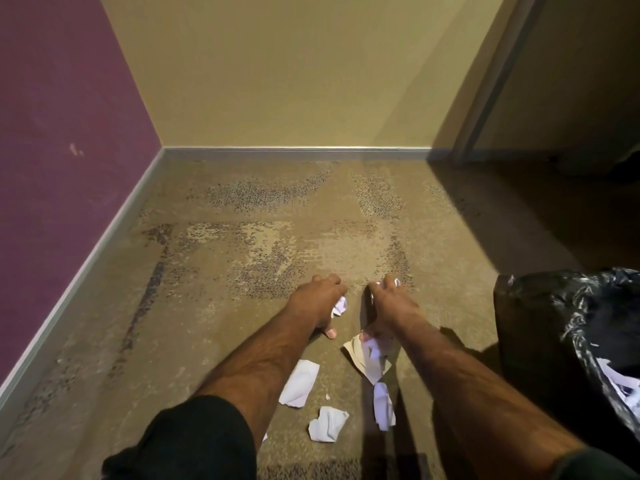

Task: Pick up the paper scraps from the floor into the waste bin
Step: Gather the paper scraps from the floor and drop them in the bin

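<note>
Both my arms reach forward over the patterned carpet. My left hand [317, 299] is curled around a small white paper scrap [340, 305] that pokes out from under the palm. My right hand [389, 303] grips crumpled paper [397, 282] at the fingertips, and a larger torn scrap [369, 358] hangs from under its heel. Loose white scraps lie on the carpet between my forearms: one flat [299, 382], one crumpled [327, 429], one narrow strip [383, 405]. The waste bin [540, 334], lined with a black plastic bag, stands at the right with paper inside [623, 386].
A purple wall [62, 161] runs along the left and a beige wall [294, 71] along the back, both with grey skirting. A dark doorway or wardrobe opening [568, 98] lies at the back right. Carpet [277, 220] stretches ahead of my hands.
</note>
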`<action>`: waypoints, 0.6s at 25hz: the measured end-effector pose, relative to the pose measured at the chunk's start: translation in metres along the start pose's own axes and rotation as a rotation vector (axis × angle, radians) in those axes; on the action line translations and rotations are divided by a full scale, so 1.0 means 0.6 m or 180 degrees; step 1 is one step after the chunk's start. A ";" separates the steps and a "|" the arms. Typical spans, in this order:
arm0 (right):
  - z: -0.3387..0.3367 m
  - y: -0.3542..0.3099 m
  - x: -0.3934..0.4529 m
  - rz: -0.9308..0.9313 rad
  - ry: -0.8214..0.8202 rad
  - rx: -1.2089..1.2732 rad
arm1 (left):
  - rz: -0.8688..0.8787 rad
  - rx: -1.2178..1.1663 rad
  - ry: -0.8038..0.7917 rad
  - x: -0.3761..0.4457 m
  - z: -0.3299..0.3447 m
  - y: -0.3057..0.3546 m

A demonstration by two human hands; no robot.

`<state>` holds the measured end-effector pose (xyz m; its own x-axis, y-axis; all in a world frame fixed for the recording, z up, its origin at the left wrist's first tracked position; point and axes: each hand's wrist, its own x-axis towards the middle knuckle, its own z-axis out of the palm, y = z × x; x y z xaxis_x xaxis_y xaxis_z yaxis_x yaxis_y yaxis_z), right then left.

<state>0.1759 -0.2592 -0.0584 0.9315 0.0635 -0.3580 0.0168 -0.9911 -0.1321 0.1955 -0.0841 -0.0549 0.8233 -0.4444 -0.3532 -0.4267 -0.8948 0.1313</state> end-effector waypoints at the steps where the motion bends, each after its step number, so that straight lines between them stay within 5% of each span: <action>1: 0.004 -0.004 -0.010 -0.0010 0.0052 0.0041 | 0.0004 -0.0032 0.0044 -0.007 0.003 0.003; 8: 0.047 -0.021 -0.092 -0.0129 0.0384 0.0301 | 0.0019 -0.0136 0.0296 -0.069 0.036 0.015; 15: 0.064 -0.050 -0.177 -0.0310 0.0053 0.0282 | -0.0063 -0.0170 0.0178 -0.150 0.051 0.021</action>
<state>0.0629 -0.2319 -0.0519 0.9330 0.1563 -0.3243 0.0761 -0.9661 -0.2468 0.1045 -0.0537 -0.0498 0.8516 -0.4269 -0.3042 -0.3908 -0.9038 0.1744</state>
